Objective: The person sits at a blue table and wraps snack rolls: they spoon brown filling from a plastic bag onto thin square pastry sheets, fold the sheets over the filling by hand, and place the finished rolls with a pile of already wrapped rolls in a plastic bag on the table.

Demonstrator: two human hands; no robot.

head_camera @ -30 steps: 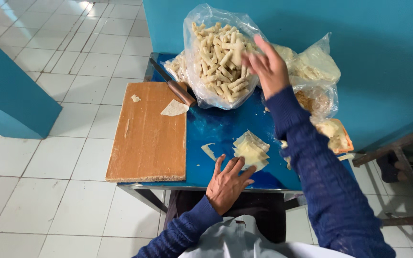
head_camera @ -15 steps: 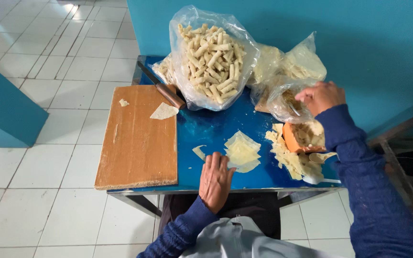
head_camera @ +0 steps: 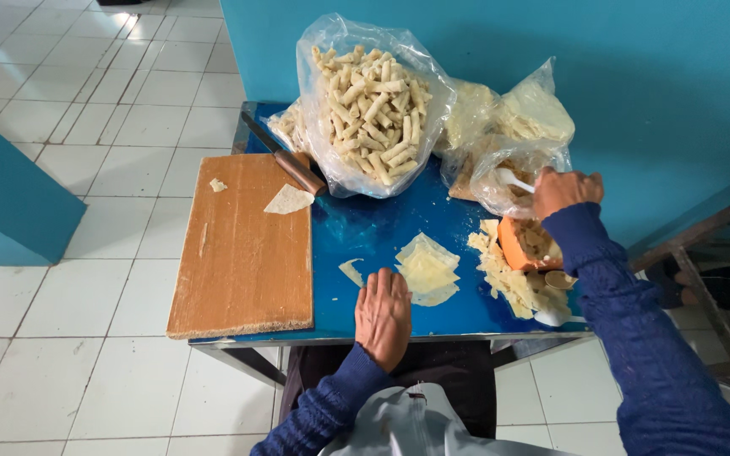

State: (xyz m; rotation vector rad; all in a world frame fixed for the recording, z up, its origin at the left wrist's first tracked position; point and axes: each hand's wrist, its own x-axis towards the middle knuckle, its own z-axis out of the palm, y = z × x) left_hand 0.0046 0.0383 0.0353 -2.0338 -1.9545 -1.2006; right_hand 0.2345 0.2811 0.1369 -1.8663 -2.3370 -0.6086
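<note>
My left hand [head_camera: 383, 314] lies flat, palm down, on the blue table [head_camera: 356, 232], just left of a small stack of thin pale pastry wrappers [head_camera: 427, 268]. My right hand [head_camera: 564, 189] is closed around the handle of a white spoon [head_camera: 513, 179] that reaches into a clear plastic bag of filling [head_camera: 500, 181]. Below that hand stands an orange bowl [head_camera: 527, 244] with filling, beside a heap of pale wrapper pieces [head_camera: 507, 279]. A big clear bag [head_camera: 369, 101] of rolled pastry sticks stands at the back of the table.
A wooden cutting board [head_camera: 242, 249] covers the table's left part, with a wrapper scrap [head_camera: 288, 200] on it. A knife with a brown handle [head_camera: 285, 160] lies at its far corner. More plastic bags [head_camera: 521, 105] lean on the blue wall. White tiled floor lies to the left.
My right hand came away from the big bag of rolls, moved right, and now grips the white spoon in the smaller bag. My left hand stayed on the table.
</note>
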